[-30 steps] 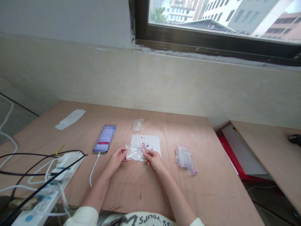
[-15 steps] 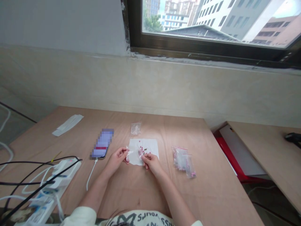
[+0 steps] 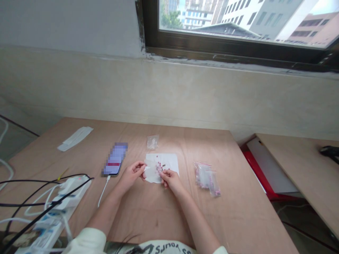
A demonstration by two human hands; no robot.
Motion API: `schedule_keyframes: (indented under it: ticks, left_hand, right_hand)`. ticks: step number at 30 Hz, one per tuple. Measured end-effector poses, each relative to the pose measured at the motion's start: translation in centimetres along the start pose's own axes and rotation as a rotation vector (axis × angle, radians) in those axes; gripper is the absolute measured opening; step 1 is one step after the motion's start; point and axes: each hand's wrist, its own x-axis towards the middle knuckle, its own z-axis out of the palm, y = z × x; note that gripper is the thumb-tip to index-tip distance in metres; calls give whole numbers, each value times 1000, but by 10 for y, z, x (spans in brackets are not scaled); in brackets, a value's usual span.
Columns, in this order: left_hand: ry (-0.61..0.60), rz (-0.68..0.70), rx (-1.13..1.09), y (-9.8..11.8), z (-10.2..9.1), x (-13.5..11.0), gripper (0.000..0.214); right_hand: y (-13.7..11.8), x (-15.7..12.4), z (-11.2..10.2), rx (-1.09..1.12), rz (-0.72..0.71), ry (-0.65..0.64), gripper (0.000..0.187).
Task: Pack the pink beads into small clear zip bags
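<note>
My left hand [image 3: 133, 175] is closed, thumb and fingers pinching the edge of a small clear plastic bag [image 3: 148, 170] at the left side of a white sheet [image 3: 171, 160]. Over the sheet's front right part, my right hand [image 3: 171, 177] is closed in a pinch; what its fingertips hold is too small to make out. Small pink and red beads [image 3: 159, 164] lie scattered on the sheet just beyond the right fingertips, with a small dark piece [image 3: 164, 165] among them.
Right of the sheet lie clear zip bags [image 3: 205, 176] with pink contents. Behind it is another small clear bag [image 3: 153, 142]. A phone [image 3: 116, 158] on a white cable, a white folded strip [image 3: 75, 138] and a power strip [image 3: 70, 192] with tangled cables are on the left.
The view has tipped slightly, so everything sits a little higher. My left fingers have shifted slightly over the bag's edge; my right hand stays pinched near the beads.
</note>
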Motion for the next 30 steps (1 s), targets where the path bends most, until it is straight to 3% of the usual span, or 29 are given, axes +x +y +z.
schedule_keyframes:
  ticks: [8, 12, 19, 24, 30]
  left_hand:
    - [-12, -11, -42, -2, -4, 3, 32]
    - [-48, -5, -18, -1, -4, 1, 31]
    - [-368, -70, 181, -8, -16, -12, 24]
    - [-165, 9, 171, -2, -9, 0, 32]
    - [-217, 112, 225, 16, 19, 11, 24]
  right_hand:
    - [-4, 2, -3, 54, 48, -14, 37]
    - [-9, -3, -2, 89, 33, 54, 32]
    - [-24, -16, -10, -3, -273, 333, 21]
    - [-40, -29, -11, -280, -434, 371, 11]
    - [-53, -41, 0, -527, -521, 329, 13]
